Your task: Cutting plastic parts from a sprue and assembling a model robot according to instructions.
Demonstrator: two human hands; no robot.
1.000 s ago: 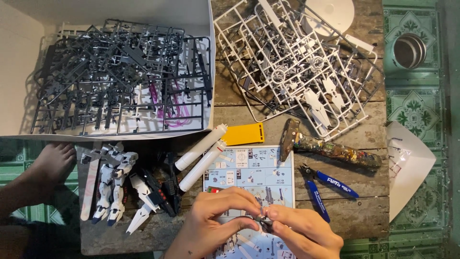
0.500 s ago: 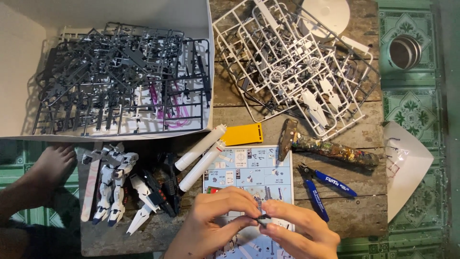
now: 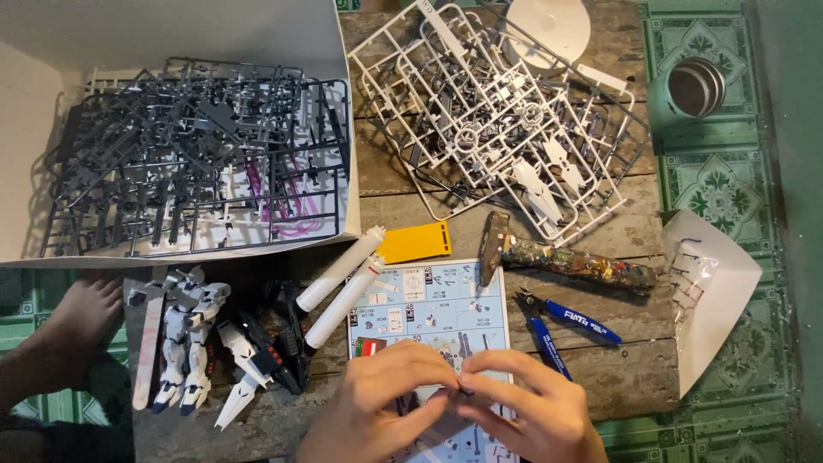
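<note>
My left hand (image 3: 381, 407) and my right hand (image 3: 527, 411) meet at the bottom centre, fingertips pinched together on a small dark model part (image 3: 464, 391) that is mostly hidden. They hover over a printed instruction sheet (image 3: 429, 304) lying on the wooden table (image 3: 626, 231). Just right of my right hand lie blue-handled nippers (image 3: 561, 321). Two white cylindrical model pieces (image 3: 343, 279) rest to the upper left of my left hand.
A white box (image 3: 171, 34) holds dark grey part frames (image 3: 189, 146). White part frames (image 3: 497, 111) are piled at top centre. A paint-spattered hammer (image 3: 557, 257), an orange flat piece (image 3: 416, 242), built white-and-dark model sections (image 3: 193, 334), a plastic bag (image 3: 707, 291), a bare foot (image 3: 73, 321).
Both hands have shifted slightly right and down while the fingers keep working the small part between them. Nothing else on the table has moved.
</note>
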